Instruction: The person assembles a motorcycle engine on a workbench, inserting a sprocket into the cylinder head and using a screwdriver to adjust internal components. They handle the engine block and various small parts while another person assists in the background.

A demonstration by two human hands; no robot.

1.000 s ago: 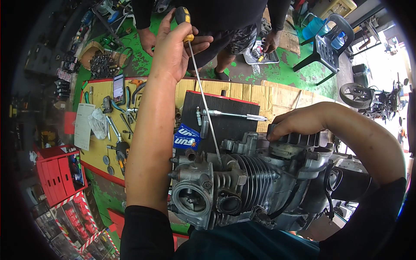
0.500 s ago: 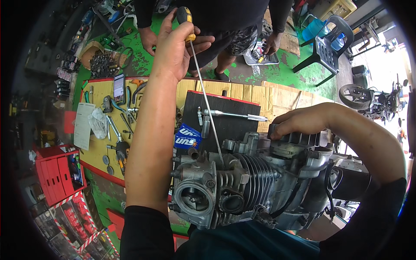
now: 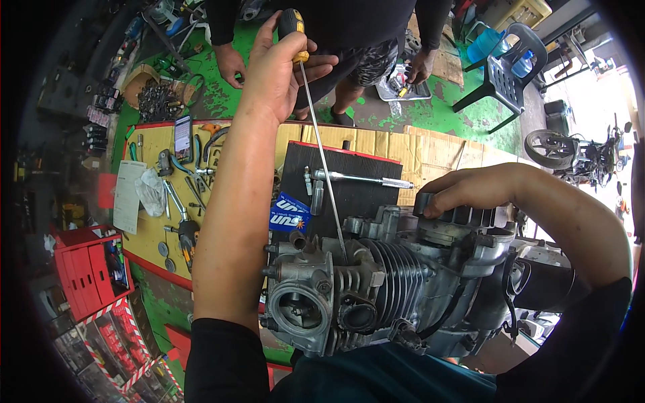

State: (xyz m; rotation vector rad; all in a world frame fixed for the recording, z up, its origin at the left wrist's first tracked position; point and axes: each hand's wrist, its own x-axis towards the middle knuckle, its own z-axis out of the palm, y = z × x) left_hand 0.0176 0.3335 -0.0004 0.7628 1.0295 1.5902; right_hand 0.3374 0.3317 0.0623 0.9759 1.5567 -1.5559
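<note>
A small finned engine (image 3: 396, 269) lies in front of me, with its round-mouthed head to the left. My left hand (image 3: 285, 67) pinches the yellow and black handle of a long screwdriver (image 3: 319, 144) between thumb and fingers, with some other fingers stretched away. Its shaft slants down into a hollow in the top of the engine, where the tip is hidden. On the engine's right part, my right hand (image 3: 463, 191) curls over the edge of a dark finned wheel (image 3: 474, 216); most of its fingertips are out of sight.
Behind the engine, a black ribbed mat (image 3: 363, 161) carries a ratchet wrench (image 3: 363, 179), a socket (image 3: 317, 198) and a blue packet (image 3: 290, 213). Pliers (image 3: 195, 176), a phone (image 3: 183, 138) and other tools lie on cardboard at left. A person (image 3: 329, 47) stands across the table.
The screwdriver handle and my left hand have shifted slightly to the right, the tip staying in the same hollow. My right hand has moved a little to the right on the finned wheel.
</note>
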